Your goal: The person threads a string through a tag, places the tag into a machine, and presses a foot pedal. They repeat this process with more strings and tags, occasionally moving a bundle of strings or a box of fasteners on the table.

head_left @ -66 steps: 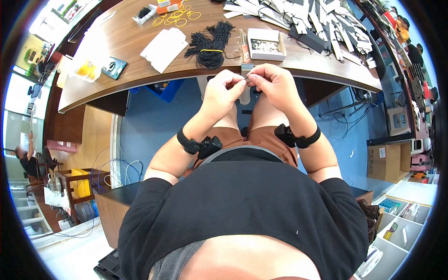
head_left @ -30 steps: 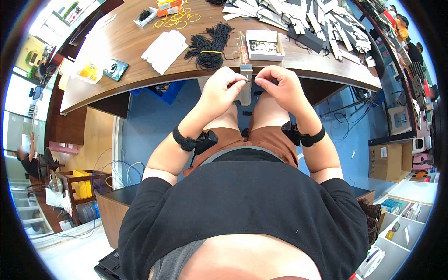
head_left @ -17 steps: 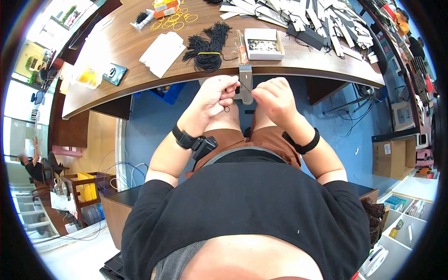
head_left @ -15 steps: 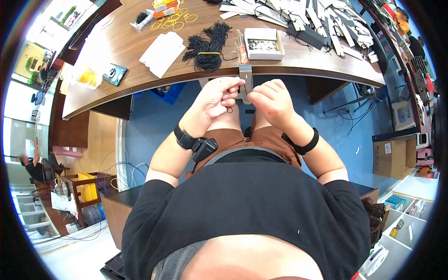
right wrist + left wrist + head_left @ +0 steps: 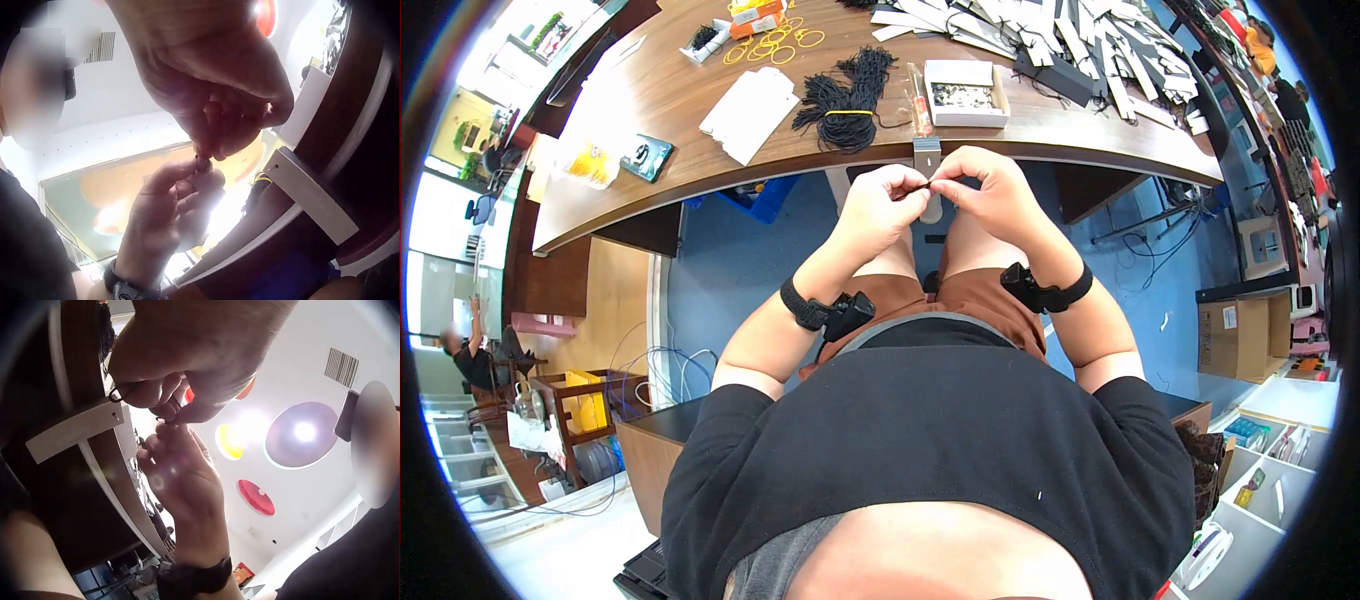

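In the head view my left hand (image 5: 878, 210) and right hand (image 5: 990, 195) meet fingertip to fingertip just in front of the table edge. Between them both pinch a thin black cord (image 5: 926, 186). A small loop of the cord (image 5: 115, 394) sticks out past the left fingers in the left wrist view; most of the rest is hidden by fingers. Just beyond the hands, a pale flat strip with a small hole (image 5: 75, 430) juts from the table edge. A bundle of black cords (image 5: 846, 110) tied with a yellow band lies behind the left hand.
On the wooden table (image 5: 670, 130) are an open white box of small parts (image 5: 966, 97), white card sheets (image 5: 749, 112), yellow rubber bands (image 5: 772, 45) and a phone-like dark object (image 5: 647, 157). Many black and white strips (image 5: 1090, 60) are heaped at the back right.
Half a second ago the hands stood apart, the left turned with fingers curled and a loop dangling below it. Both have since turned inward, and their fingertips now meet at the cord.
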Action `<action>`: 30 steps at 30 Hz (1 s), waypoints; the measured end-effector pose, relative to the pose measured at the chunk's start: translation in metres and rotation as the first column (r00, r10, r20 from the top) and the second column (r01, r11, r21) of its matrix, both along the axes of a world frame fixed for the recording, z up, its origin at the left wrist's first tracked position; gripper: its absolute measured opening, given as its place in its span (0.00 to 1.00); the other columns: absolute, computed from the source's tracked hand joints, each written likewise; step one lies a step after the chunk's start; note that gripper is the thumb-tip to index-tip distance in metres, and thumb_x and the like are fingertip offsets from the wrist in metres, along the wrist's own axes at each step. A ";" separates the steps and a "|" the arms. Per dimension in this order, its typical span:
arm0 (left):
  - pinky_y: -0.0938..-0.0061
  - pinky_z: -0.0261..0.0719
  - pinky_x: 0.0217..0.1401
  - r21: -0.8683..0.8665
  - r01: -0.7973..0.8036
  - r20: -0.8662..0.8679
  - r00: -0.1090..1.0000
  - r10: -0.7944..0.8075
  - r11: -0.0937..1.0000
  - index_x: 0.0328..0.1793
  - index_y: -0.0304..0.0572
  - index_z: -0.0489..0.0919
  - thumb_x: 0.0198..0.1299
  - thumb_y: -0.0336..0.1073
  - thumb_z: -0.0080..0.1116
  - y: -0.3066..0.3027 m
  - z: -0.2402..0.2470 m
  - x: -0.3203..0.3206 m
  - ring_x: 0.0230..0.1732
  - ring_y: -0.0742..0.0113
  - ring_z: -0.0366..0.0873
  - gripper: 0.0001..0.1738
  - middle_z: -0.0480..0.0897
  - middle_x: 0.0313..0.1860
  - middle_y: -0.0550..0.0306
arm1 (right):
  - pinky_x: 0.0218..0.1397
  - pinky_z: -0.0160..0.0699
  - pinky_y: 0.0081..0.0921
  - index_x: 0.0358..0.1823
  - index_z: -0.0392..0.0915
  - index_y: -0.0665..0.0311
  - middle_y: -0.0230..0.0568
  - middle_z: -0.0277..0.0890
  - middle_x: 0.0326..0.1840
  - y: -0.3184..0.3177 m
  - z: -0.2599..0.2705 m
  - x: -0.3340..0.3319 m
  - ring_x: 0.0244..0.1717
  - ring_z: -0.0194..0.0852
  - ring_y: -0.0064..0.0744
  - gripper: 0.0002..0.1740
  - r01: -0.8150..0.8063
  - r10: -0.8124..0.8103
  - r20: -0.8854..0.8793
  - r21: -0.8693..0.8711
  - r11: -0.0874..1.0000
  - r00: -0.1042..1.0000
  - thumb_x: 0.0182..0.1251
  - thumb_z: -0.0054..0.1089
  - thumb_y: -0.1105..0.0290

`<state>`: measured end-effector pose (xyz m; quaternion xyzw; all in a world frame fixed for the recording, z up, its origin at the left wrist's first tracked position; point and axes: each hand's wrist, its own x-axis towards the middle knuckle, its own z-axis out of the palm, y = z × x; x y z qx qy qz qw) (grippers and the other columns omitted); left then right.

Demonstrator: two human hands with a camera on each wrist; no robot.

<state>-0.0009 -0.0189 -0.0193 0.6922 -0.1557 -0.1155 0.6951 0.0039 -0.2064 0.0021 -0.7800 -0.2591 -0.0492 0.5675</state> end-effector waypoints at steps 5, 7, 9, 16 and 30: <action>0.84 0.73 0.40 0.030 -0.114 0.128 0.986 0.109 0.993 0.40 0.34 0.78 0.57 0.25 0.57 -0.007 0.004 -0.009 0.36 0.80 0.73 0.05 0.79 0.34 0.62 | 0.33 0.72 0.19 0.32 0.78 0.69 0.33 0.75 0.25 0.001 0.002 -0.005 0.28 0.71 0.21 0.07 0.020 -0.020 0.004 -0.061 0.998 1.000 0.55 0.63 0.73; 0.84 0.72 0.38 0.079 -0.169 0.256 0.956 0.144 0.983 0.39 0.33 0.78 0.57 0.24 0.57 -0.009 0.006 -0.011 0.35 0.79 0.73 0.05 0.77 0.33 0.62 | 0.31 0.71 0.18 0.31 0.78 0.68 0.31 0.74 0.26 0.000 0.000 -0.003 0.27 0.70 0.20 0.06 -0.021 0.042 -0.281 0.076 0.997 0.959 0.57 0.63 0.71; 0.85 0.72 0.37 0.090 -0.194 0.404 0.904 0.142 0.977 0.38 0.33 0.78 0.56 0.23 0.57 -0.008 0.006 -0.012 0.34 0.78 0.73 0.04 0.76 0.32 0.61 | 0.30 0.69 0.16 0.30 0.78 0.66 0.29 0.74 0.26 -0.002 -0.004 0.001 0.26 0.69 0.18 0.07 -0.058 0.181 -0.502 0.250 0.967 0.846 0.58 0.62 0.69; 0.83 0.73 0.39 -0.001 -0.107 0.390 0.916 0.099 0.994 0.38 0.33 0.78 0.58 0.24 0.57 -0.004 0.007 -0.012 0.35 0.77 0.74 0.03 0.77 0.33 0.61 | 0.30 0.66 0.16 0.32 0.77 0.63 0.29 0.74 0.25 -0.008 -0.012 0.005 0.24 0.67 0.17 0.07 -0.040 0.637 -0.649 0.687 0.726 0.416 0.64 0.59 0.67; 0.89 0.65 0.25 -0.180 -0.148 0.011 0.988 0.152 0.972 0.39 0.38 0.76 0.59 0.29 0.58 -0.008 0.001 -0.007 0.25 0.85 0.70 0.04 0.77 0.28 0.66 | 0.35 0.66 0.15 0.32 0.77 0.64 0.27 0.73 0.27 0.014 -0.008 -0.013 0.28 0.66 0.14 0.06 0.125 0.038 -0.379 0.395 0.910 0.925 0.60 0.62 0.69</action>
